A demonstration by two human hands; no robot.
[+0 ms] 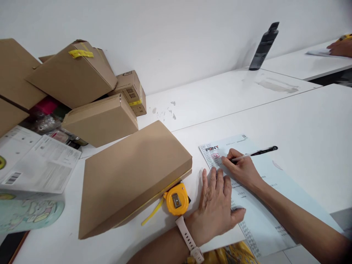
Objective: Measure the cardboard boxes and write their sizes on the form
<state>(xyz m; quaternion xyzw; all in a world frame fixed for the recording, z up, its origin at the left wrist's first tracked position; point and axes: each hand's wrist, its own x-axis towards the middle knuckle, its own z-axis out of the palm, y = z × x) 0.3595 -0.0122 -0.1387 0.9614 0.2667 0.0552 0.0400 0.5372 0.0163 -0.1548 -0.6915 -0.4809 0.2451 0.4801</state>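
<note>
A pen [262, 151] with a black end is gripped in my right hand [244, 168], its tip side hidden by the fingers near the top left of a printed sheet [264, 212]. The pale blue sheet carries a "PONY" heading and a red stamp-like mark. My left hand [216, 205] lies flat with fingers spread, across the sheet's left edge and the table. A watch with a pale strap [187, 234] circles the left wrist. Just left of that hand is a yellow tape measure [176, 199], touching or close beside a flat cardboard box [134, 172].
Several cardboard boxes [74, 73] are piled at the back left against the wall. A white printed package [41, 161] and a pale green patterned item [30, 214] lie at the left. A dark bottle [264, 46] stands at the back. Another person's hand [341, 47] shows far right.
</note>
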